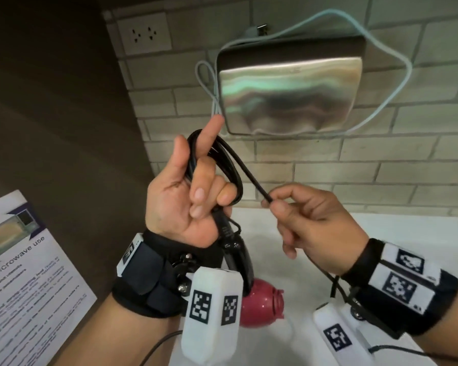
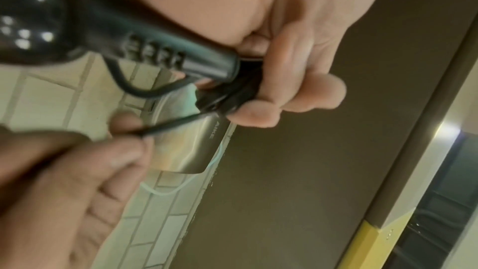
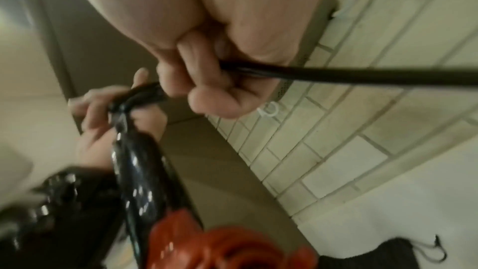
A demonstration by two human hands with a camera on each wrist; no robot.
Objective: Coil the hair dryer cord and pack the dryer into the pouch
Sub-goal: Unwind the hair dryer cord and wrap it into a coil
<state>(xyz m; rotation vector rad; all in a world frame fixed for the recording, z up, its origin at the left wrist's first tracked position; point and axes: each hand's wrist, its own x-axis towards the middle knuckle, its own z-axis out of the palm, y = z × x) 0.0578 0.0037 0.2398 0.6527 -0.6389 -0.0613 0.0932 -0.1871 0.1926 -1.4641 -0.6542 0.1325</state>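
1. Smooth black cord [image 1: 224, 165] is looped in round coils, gripped by the curled fingers of the left hand [image 1: 188, 196]; its index finger is raised.
2. The glossy black-and-red hair dryer [image 1: 251, 294] is hung below that hand, over the white table [image 1: 315, 225].
3. A straight cord run is pinched by the right hand [image 1: 307, 220].
4. A black drawstring pouch [image 3: 388, 253] is seen lying on the table.

Black cord [image 1: 233, 165], red-and-black dryer [image 1: 259, 299], black pouch [image 3: 388, 255]

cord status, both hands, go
Left hand holds cord coils and dryer handle. Right hand pinches the free run. Pouch on counter, nothing blocking.
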